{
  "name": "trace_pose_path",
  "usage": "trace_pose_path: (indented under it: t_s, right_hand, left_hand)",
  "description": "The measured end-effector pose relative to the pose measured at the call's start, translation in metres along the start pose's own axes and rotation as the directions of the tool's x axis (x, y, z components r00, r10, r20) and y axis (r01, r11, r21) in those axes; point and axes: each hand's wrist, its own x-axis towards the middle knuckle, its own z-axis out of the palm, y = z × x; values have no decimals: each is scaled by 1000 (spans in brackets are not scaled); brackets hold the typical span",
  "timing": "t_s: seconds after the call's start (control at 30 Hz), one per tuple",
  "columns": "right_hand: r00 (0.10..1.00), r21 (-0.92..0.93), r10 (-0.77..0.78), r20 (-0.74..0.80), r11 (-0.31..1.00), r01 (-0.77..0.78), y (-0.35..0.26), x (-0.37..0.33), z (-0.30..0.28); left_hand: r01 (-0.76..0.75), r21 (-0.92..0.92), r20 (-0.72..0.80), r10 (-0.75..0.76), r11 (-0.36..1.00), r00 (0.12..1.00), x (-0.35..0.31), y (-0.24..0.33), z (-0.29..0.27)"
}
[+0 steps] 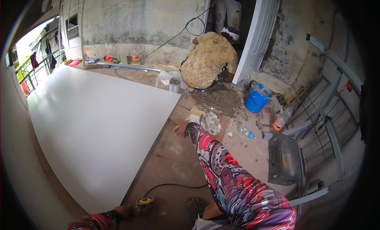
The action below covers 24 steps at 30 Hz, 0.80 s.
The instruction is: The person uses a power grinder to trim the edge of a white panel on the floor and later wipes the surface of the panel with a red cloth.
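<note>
Two bare hands are spread wide over the brown floor (pixel 160 166): the left hand (pixel 125 211) is set low beside the near end of a large white board (pixel 103 123), while the right hand (pixel 181 129) is stretched forward, just off that board's right edge and below its right corner. An angle grinder (pixel 143 204) is found right at the left fingers, on their right side, its yellow-faced disc turned upward; whether it is clamped or merely touched cannot be told, as the grip is small and dim. Its black cord (pixel 170 185) is trailed rightward, perhaps so that the board is left unsnagged. The right fingers are held loosely apart with nothing gripped, well away from the grinder; that arm seems to be extended for balance or reach. The board is laid flat, presumably so that its whole span is supported by the floor. Toward the floor's far edge, a metal can (pixel 174 85) is stood near the board's right corner, and a blue bucket (pixel 257 98) is placed near the crouching co-worker (pixel 209 58), probably for easy reach.
</note>
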Motion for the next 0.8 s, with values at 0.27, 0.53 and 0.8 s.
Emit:
trace_pose_path:
  t_s: [0.27, 0.53, 0.8]
  right_hand:
    - [1000, 2, 10, 10, 1000, -10, 0, 0, -1]
    - [1000, 27, -7, 8, 1000, 7, 1, -1, -1]
    - [1000, -6, 15, 5, 1000, -15, -4, -5, -2]
  left_hand:
    - [25, -9, 12, -25, 1000, 1000, 4, -2, 4]
    - [8, 1, 6, -8, 1000, 1000, 4, -1, 2]
    - [-5, -2, 11, 5, 1000, 1000, 5, -4, 4]
